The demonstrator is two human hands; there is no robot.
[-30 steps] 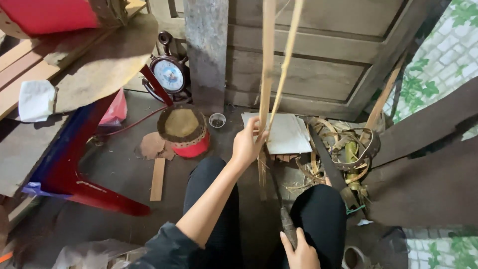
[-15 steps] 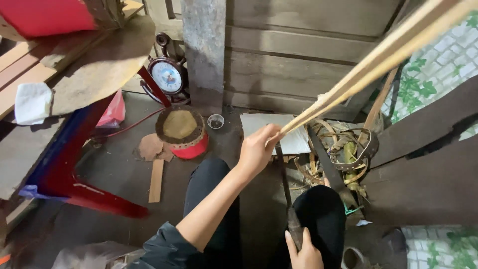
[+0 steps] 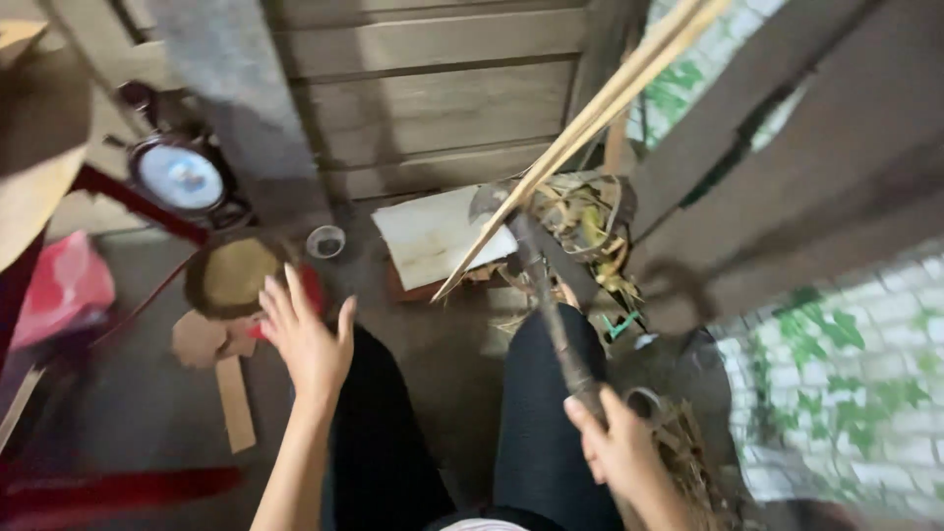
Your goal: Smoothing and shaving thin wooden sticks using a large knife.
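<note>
View from my head camera, looking down past my knees. My right hand (image 3: pixel 618 447) had its fingers clamped on the handle of a long dark blade (image 3: pixel 536 280), whose far end met the pale bamboo strips (image 3: pixel 580 128) leaning up to the far right. My left hand (image 3: pixel 307 339) hung free, fingers apart, just near a round woven basket (image 3: pixel 231 275) on the floor. A white board (image 3: pixel 433 236) lay beyond, beside a tangle of shavings (image 3: pixel 590 221).

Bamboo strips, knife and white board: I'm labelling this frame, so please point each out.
bamboo strips (image 3: pixel 590 113), head view, middle of the bundle.
knife (image 3: pixel 551 315), head view, dark shaft above the right hand (image 3: pixel 619 447).
white board (image 3: pixel 433 236), head view, its flat face.
</note>
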